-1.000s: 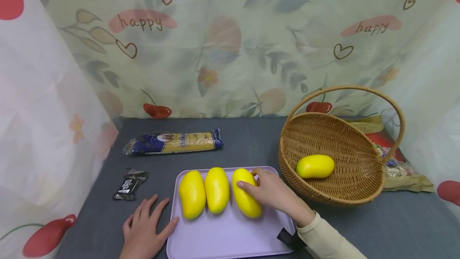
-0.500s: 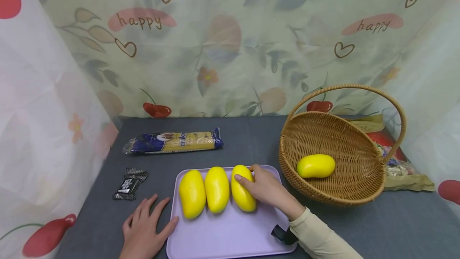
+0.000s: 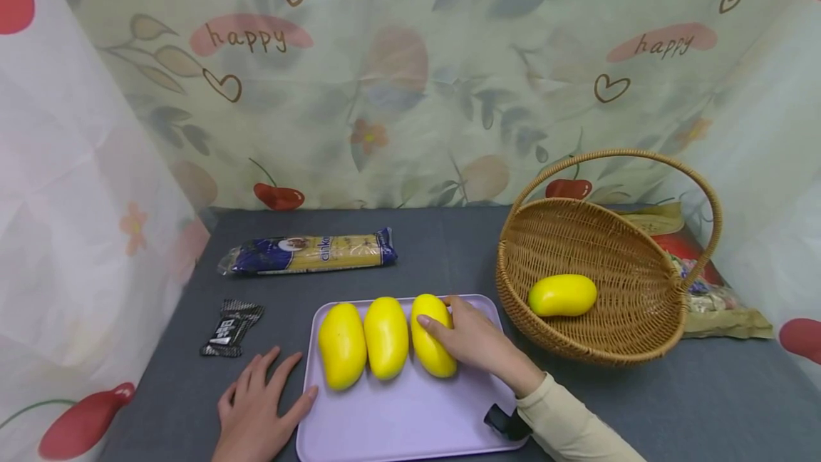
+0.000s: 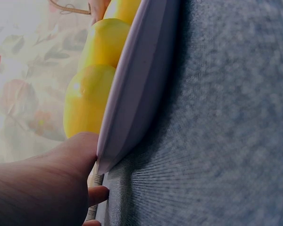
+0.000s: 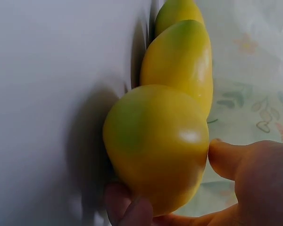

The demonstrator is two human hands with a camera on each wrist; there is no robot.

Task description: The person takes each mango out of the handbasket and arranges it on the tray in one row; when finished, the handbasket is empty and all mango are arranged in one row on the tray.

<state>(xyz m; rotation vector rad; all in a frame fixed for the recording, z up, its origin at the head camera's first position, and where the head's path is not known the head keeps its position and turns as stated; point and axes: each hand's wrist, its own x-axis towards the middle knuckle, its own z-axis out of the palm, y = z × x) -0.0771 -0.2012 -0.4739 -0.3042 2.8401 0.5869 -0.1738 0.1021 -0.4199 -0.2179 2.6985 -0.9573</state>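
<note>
Three yellow mangoes lie side by side on a lilac tray (image 3: pixel 410 419). My right hand (image 3: pixel 477 334) grips the rightmost mango (image 3: pixel 428 348), thumb on top and fingers round its right side; the right wrist view shows this mango (image 5: pixel 155 141) between thumb and fingers, its end tinged green. The middle mango (image 3: pixel 387 341) and left mango (image 3: pixel 341 348) lie close together. My left hand (image 3: pixel 259 405) rests on the table with fingers spread, its thumb touching the tray's left rim. In the left wrist view the thumb meets the tray wall (image 4: pixel 137 84).
A wicker basket (image 3: pixel 616 262) with a tall handle stands at the right, holding another mango (image 3: pixel 563 296). Behind it lies a brown-and-red package (image 3: pixel 727 312). A pasta packet (image 3: pixel 314 253) lies at the back left, a small black wrapped packet (image 3: pixel 232 329) nearer. Printed curtains surround the table.
My right hand has shifted the rightmost mango slightly left and away from me, and has kept its grip. The left hand has stayed in place.
</note>
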